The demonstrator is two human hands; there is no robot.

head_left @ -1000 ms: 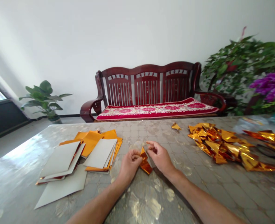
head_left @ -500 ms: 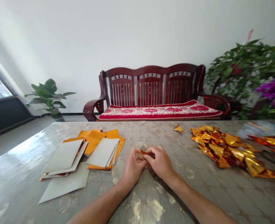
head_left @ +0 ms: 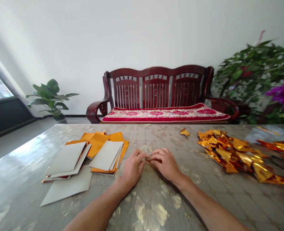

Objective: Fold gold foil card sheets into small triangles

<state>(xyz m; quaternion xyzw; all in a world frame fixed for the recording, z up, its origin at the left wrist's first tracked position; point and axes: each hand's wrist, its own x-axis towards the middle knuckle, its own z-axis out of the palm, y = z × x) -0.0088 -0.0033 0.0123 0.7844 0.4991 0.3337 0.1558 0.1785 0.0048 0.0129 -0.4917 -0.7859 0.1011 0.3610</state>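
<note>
Over the middle of the table, my left hand (head_left: 133,166) and my right hand (head_left: 166,163) meet fingertip to fingertip, both closed in a pinch. Between them is a small folded piece of gold foil paper (head_left: 148,158), mostly hidden by the fingers. Left of my hands lie loose stacks of paper sheets, some grey-white side up (head_left: 107,155) and some orange-gold side up (head_left: 97,144). On the right is a heap of folded shiny gold foil pieces (head_left: 230,150). One small folded foil piece (head_left: 184,132) lies apart, beyond my right hand.
A patterned glossy cover lies on the table (head_left: 151,208). At the right edge are a clear plastic bag (head_left: 264,133) and a dark-handled object (head_left: 282,163), perhaps scissors. Behind the table stands a wooden bench (head_left: 156,89), with potted plants (head_left: 50,98) on either side.
My left hand has turned over so its back faces up, and its fingers have shifted left. The fingertips now pinch the foil paper from both sides, and less of it shows.
</note>
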